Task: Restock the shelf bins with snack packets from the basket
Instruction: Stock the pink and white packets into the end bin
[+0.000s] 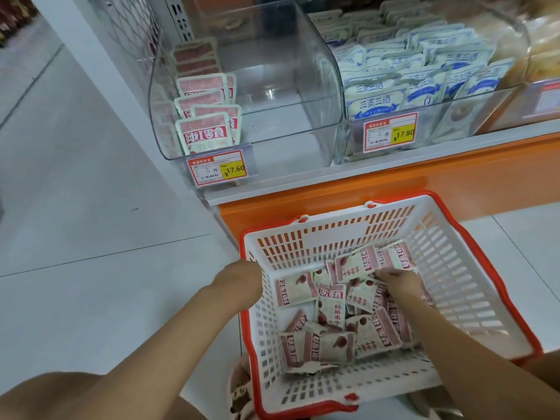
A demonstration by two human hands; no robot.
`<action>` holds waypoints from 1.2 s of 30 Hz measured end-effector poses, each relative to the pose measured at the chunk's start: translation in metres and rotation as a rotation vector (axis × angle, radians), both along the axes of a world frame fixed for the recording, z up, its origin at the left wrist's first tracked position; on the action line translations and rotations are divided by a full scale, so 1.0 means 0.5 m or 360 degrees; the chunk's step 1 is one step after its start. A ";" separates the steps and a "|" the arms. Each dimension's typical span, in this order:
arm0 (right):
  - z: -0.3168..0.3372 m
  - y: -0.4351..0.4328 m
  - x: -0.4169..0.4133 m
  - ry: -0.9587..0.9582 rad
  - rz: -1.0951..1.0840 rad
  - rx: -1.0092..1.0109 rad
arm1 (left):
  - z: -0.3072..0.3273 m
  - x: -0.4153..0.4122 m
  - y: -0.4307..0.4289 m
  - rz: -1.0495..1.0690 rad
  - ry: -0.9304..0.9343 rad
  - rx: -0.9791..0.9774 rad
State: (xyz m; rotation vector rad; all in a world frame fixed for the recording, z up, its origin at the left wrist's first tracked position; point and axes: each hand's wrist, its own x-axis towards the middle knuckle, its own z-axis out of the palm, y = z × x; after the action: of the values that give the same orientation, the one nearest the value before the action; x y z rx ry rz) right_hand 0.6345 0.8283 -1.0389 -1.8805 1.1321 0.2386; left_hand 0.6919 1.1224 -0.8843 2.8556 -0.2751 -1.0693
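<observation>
Pale grey floor tiles (91,207) fill my view on the left. Nearest me is a white basket (454,283) with a red rim. Packets (333,310) lie flat in it in a loose heap, their long sides pointing every which way. My left hand (241,280) is against the basket's far-left corner from outside; its fingers are hidden, so I cannot tell whether it grips. My right hand (400,283) is down inside the basket, fingers curled around packets at the top of the heap.

Just beyond the basket, the orange shelf front (454,183) blocks a straight path forward. Above it sits a clear bin (288,86), mostly bare, where pink packets (206,134) stand upright along its left wall, faces toward me, in a row running front to back. A price tag (216,171) hangs on its front. To the right, a neighbouring bin (448,122) is packed with blue-and-white packs (424,71).
</observation>
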 end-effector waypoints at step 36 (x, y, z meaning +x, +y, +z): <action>0.454 0.123 0.131 -0.0877 0.1415 -0.0350 | 0.191 0.004 0.004 0.0040 -0.1323 -0.0679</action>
State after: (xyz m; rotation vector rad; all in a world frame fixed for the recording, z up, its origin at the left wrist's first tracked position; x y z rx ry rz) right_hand 0.6999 0.8897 -0.8121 -2.3441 -0.0922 0.0664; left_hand 0.6940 1.1244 -0.7888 2.7032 -0.4386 0.2261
